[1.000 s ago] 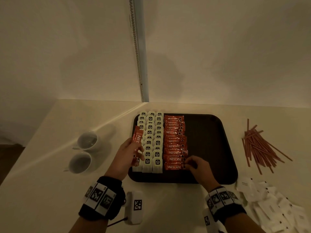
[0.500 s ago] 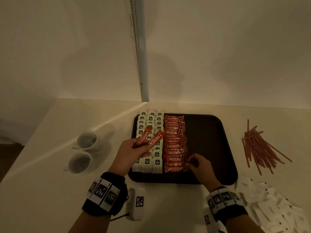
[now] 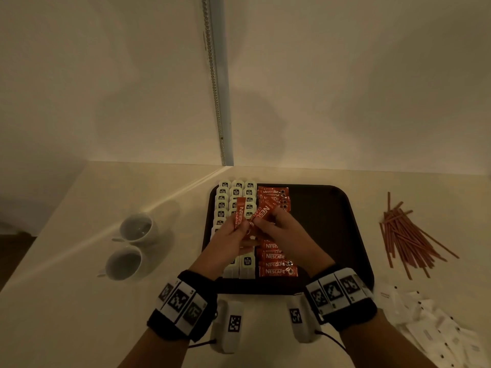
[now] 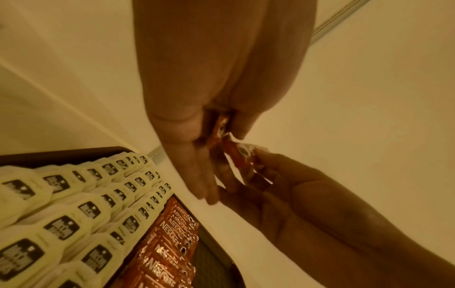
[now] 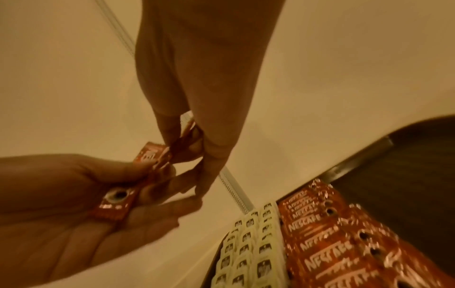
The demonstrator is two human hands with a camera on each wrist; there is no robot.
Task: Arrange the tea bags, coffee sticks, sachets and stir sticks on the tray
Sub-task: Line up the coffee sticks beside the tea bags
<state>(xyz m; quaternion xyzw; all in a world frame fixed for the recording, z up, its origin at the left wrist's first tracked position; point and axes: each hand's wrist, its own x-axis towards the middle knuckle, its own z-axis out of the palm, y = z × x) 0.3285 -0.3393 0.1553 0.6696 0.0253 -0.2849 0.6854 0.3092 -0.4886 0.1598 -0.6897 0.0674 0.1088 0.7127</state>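
Perhaps a hospitality pantry: pale counter (image 3: 79,301), two white cups (image 3: 127,247), tray (image 3: 332,221) of drink packets.

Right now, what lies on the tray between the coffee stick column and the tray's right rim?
Nothing: in the head view the dark tray floor is bare from the coffee sticks to its right rim. Stir sticks lie outside, on the table.

Tea bags (image 3: 235,192) left of coffee sticks (image 3: 277,264) on tray (image 3: 332,235)
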